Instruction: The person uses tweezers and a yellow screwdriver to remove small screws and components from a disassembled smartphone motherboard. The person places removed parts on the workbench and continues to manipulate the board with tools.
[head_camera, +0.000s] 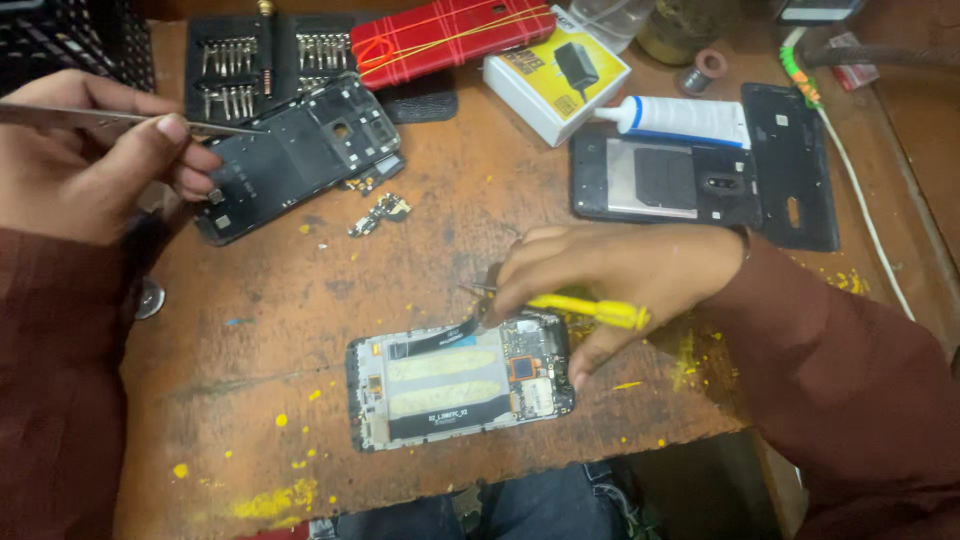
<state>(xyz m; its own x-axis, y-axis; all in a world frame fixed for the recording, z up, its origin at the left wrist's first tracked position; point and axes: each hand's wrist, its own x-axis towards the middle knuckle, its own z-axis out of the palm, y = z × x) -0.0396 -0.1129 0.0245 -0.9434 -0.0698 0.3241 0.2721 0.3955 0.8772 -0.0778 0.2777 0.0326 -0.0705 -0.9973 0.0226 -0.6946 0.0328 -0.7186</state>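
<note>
phone (460, 385), opened with its insides up, lies near the front edge of the wooden table (300, 300), flat so its parts can be reached. just above the phone, the right hand (620, 275) pinches a yellow screwdriver (590, 310) between thumb and fingers, its tip low at the phone's top edge by a black ribbon cable, likely for fine work there. far left and above the phone, the left hand (90, 160) pinches metal tweezers (110, 120), held raised and clear. beside it, a black frame (300, 155) lies parked, with a bit set (265, 60) behind.
</note>
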